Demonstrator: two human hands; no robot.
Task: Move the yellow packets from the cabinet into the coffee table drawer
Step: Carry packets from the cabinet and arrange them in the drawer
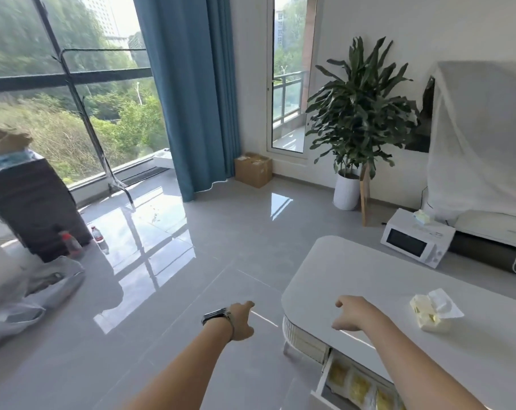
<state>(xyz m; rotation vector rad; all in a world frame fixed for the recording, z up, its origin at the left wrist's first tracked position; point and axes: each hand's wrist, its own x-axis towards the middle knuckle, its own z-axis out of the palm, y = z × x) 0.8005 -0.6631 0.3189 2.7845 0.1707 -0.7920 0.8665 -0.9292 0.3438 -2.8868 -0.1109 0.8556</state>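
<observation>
Yellow packets [358,386] lie in a row in the open drawer [324,380], below your right hand [353,315]; both hands loosely curled, empty.

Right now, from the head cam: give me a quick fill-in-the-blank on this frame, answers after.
1. The coffee table drawer stands ____.
2. The packets lying in it are ____ in colour.
3. The left hand and the right hand hold ____.
4. The watch sits on the ____ wrist.

Missing words: open; yellow; nothing; left
</observation>
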